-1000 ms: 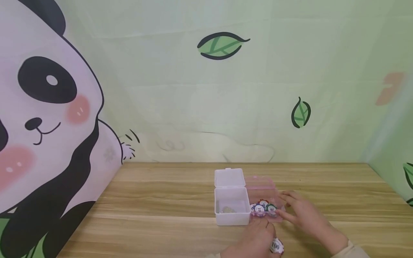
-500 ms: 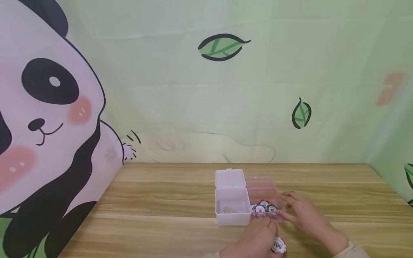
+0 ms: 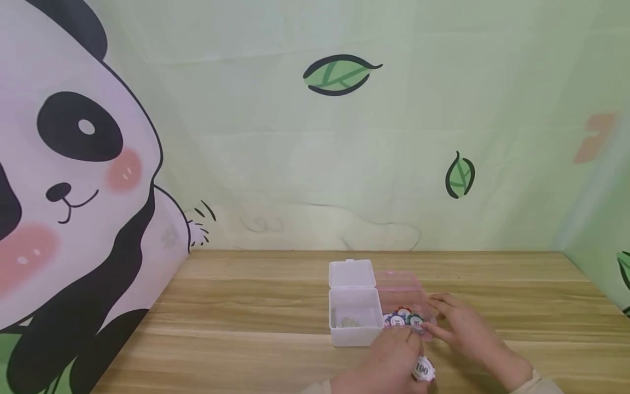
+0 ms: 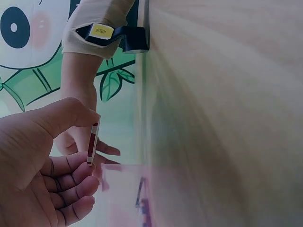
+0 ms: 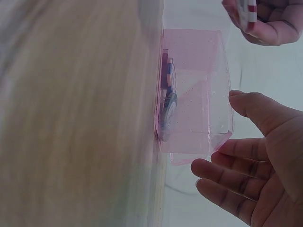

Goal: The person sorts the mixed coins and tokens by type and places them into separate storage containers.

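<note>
In the head view my left hand (image 3: 396, 358) pinches a white poker chip (image 3: 424, 369) printed 100 between thumb and fingers, just in front of the open pink see-through box (image 3: 398, 295). The left wrist view shows the held chip (image 4: 93, 141) edge-on, with red and white stripes. My right hand (image 3: 472, 334) holds the pink box at its right side. In the right wrist view the thumb is at the rim and the fingers lie by the corner. Several chips (image 3: 403, 317) lie inside the pink box, partly behind my left hand.
An open white box (image 3: 355, 334) stands against the pink box's left side, its lid tipped back. Small pale, see-through pieces (image 3: 348, 322) lie in it. Both boxes rest on a wooden table (image 3: 236, 306); a printed cloth (image 3: 256, 137) hangs behind.
My left hand with the chip has shifted slightly forward and now covers more of the pink box's front. My right hand keeps its place. The head view has tilted a little.
</note>
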`<state>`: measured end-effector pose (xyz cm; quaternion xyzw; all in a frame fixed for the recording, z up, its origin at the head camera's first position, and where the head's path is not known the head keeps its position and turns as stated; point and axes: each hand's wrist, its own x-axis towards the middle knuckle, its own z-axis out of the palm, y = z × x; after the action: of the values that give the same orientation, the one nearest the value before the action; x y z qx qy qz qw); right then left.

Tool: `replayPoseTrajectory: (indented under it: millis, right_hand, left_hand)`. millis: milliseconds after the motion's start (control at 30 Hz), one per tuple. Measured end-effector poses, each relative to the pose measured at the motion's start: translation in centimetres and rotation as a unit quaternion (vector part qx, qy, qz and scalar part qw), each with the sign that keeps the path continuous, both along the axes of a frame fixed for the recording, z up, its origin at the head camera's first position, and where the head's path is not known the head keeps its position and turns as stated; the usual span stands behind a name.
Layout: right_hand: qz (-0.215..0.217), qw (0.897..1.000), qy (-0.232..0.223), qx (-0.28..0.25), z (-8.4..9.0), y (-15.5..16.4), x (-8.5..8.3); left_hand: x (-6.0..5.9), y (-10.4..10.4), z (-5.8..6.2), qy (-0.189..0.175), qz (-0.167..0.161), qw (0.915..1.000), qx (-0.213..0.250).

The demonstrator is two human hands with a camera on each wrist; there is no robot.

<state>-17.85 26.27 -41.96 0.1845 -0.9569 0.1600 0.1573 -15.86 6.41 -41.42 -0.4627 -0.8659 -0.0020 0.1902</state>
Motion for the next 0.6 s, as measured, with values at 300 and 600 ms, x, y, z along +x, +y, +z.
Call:
replayPoseTrajectory:
  millis: [300, 600]
  right_hand:
    - [-0.001, 1.000, -0.005, -0.002, 0.2, 0.0, 0.1]
    - [0.009, 1.000, 0.004, -0.006, 0.0, 0.1, 0.1]
  left_hand:
    - [-0.4, -0.5, 0.9, 0.030, 0.018, 0.9994, 0.002]
    - [-1.3, -0.9, 1.5, 0.072, 0.021, 0.9972, 0.010]
